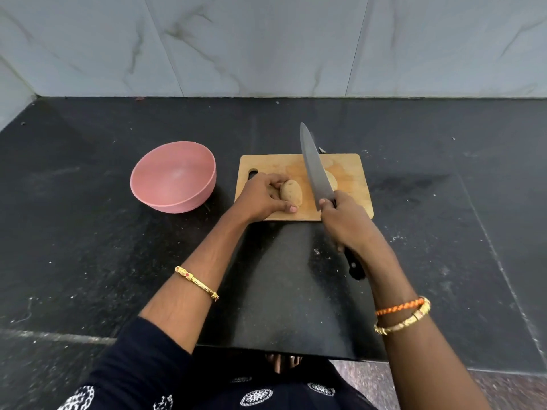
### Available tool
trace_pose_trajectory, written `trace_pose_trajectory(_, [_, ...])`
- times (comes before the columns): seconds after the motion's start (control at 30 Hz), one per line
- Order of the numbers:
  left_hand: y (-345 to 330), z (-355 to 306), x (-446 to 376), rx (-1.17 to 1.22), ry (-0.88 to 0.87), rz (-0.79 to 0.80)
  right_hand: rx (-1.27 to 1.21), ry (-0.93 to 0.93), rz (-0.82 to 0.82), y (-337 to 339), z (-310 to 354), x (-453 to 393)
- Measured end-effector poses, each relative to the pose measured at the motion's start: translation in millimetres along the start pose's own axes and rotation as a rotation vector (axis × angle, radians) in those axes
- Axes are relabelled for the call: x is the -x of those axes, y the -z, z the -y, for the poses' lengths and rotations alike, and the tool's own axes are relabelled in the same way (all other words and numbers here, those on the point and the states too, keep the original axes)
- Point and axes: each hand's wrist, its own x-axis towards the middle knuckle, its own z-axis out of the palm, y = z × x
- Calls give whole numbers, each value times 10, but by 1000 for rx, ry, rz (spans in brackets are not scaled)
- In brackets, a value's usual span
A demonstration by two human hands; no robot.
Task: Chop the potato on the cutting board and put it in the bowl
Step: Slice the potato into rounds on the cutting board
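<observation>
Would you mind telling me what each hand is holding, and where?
Left hand grips the potato at its left end; right hand grips the knife by its handle.

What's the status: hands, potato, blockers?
Left hand holds potato on cutting board. Right hand grips knife, blade raised. Second potato piece behind blade. Bowl empty; nothing in the way.

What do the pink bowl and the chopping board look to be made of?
The bowl looks like matte plastic, perhaps a fibre composite: even pink colour, dull sheen, faint speckling. The cutting board looks like bare light wood or bamboo: tan colour, faint grain, worn pale patches.
</observation>
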Motion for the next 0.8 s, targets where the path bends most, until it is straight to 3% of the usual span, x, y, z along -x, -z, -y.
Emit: trace_pose_trajectory(0.8, [8, -25, 39, 88, 9, 25, 129, 16, 51, -213, 54, -126])
